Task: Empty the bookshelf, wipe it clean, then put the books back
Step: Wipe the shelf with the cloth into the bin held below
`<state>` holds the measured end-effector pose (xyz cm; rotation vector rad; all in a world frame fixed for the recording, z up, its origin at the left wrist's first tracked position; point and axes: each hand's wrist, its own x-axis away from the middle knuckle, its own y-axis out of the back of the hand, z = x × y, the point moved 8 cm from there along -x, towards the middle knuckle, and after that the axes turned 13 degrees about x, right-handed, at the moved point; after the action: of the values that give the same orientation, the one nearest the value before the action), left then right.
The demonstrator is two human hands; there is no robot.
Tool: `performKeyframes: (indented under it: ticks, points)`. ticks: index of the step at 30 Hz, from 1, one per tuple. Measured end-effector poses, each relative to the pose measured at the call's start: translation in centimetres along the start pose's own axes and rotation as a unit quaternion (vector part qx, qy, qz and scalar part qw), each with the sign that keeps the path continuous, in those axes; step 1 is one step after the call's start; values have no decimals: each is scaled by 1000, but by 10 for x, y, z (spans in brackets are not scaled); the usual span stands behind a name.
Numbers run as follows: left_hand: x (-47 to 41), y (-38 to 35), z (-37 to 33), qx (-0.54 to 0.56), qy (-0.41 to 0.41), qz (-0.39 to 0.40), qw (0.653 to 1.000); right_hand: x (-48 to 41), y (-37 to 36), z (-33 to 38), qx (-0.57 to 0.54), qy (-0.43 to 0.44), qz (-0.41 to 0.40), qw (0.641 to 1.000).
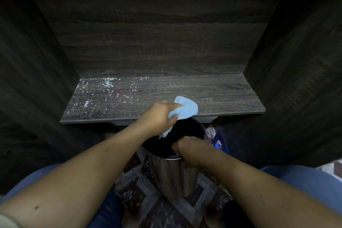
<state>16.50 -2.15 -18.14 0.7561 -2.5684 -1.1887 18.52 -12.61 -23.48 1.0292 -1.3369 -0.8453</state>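
A dark wood-grain shelf board [212,96] lies in front of me with no books on it. White dust specks cover its left half. My left hand [159,116] grips a crumpled light blue cloth [185,109] at the shelf's front edge, just above the mouth of a shiny metal bin [174,176]. My right hand [190,151] grips the bin's near rim, its fingers curled over the edge. The bin stands just below and in front of the shelf.
Dark side panels [35,83] and a back panel [157,42] enclose the shelf. A patterned rug [148,207] lies under the bin. My knees in blue jeans [305,179] flank it. A blue object [220,140] shows right of the bin.
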Motion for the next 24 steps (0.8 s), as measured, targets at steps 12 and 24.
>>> performKeyframes:
  ticks: [12,24]
  points:
    - [-2,4,3,-55,-1,-56,997,3,6,-7,-2,-15,1,1000]
    - [-7,15,17,-61,8,-29,998,4,9,-11,-19,-30,-10,999]
